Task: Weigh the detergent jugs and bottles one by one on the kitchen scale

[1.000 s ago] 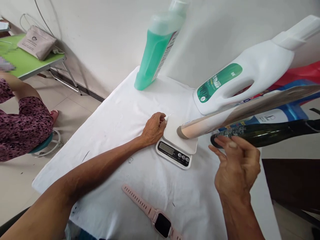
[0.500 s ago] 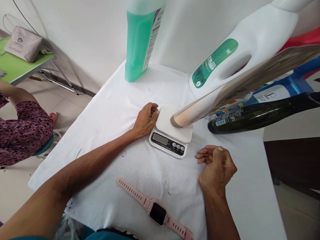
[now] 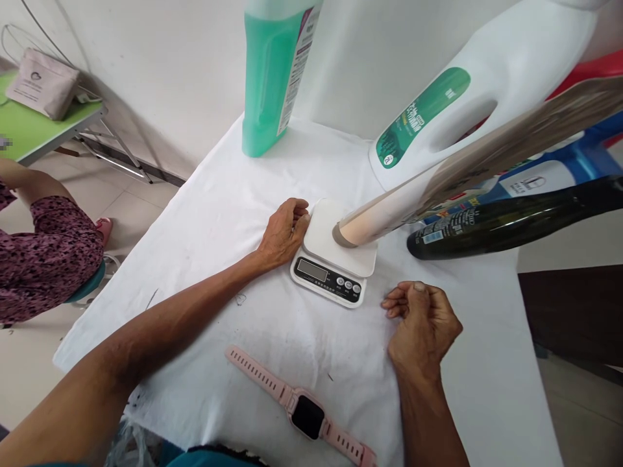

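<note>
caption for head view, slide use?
Left hand steadies kitchen scale bearing a beige bottle; right hand rests empty nearby.

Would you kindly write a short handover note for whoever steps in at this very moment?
Left hand: curled against the left edge of the kitchen scale, holding nothing.
Right hand: loosely curled on the white cloth right of the scale, empty.
A beige tube stands on the scale's platform.
Done: tube on the scale, free of both hands.
Left: the display is too small to read.
A pink watch lies nearest the person.
</note>
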Action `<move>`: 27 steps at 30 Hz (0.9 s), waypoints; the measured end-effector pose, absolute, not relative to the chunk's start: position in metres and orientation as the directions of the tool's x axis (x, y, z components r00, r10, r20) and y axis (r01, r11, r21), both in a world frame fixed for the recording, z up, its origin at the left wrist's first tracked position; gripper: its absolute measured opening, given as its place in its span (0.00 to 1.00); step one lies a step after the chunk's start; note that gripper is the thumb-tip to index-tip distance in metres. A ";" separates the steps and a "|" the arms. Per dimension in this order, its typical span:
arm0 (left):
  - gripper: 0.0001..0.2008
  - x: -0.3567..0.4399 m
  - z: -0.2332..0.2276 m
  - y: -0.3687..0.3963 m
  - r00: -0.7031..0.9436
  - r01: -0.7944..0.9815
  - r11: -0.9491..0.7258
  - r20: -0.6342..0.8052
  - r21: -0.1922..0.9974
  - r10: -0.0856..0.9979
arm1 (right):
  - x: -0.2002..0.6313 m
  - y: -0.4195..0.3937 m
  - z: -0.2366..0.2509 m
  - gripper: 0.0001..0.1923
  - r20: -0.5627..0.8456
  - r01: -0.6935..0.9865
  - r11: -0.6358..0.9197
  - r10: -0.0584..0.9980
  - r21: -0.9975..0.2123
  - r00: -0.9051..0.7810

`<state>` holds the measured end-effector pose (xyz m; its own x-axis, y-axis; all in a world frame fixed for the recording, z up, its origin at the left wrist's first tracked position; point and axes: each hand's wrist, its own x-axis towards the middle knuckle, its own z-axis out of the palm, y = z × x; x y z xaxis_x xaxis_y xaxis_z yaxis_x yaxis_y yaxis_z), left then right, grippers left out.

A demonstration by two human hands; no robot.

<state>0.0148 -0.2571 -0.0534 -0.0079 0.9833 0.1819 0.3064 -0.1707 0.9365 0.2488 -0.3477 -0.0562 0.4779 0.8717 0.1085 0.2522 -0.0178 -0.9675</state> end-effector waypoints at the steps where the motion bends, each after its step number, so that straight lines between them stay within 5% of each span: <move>1: 0.10 0.015 -0.053 -0.257 -0.008 0.307 -0.171 0.183 0.936 0.983 | 0.249 -0.348 -0.056 0.16 0.111 0.255 -0.017 0.872 -0.967 0.477; 17: 0.11 0.015 -0.055 -0.257 -0.009 0.311 -0.178 0.190 0.934 0.982 | 0.246 -0.349 -0.048 0.17 0.135 0.328 -0.040 0.860 -0.944 0.493; 24: 0.11 0.015 -0.057 -0.258 -0.033 0.298 -0.181 0.199 0.937 0.979 | 0.220 -0.317 0.015 0.47 0.331 0.477 0.192 0.916 -0.858 0.226; 27: 0.11 0.015 -0.058 -0.258 -0.030 0.291 -0.168 0.185 0.942 0.982 | 0.200 -0.295 0.031 0.51 0.365 0.498 0.237 0.914 -0.834 0.177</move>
<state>0.0149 -0.2578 -0.0579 -0.0301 0.9823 0.1847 0.2906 -0.1682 0.9419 0.1997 -0.2948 0.0306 0.1766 0.9140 0.3654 0.4983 0.2371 -0.8339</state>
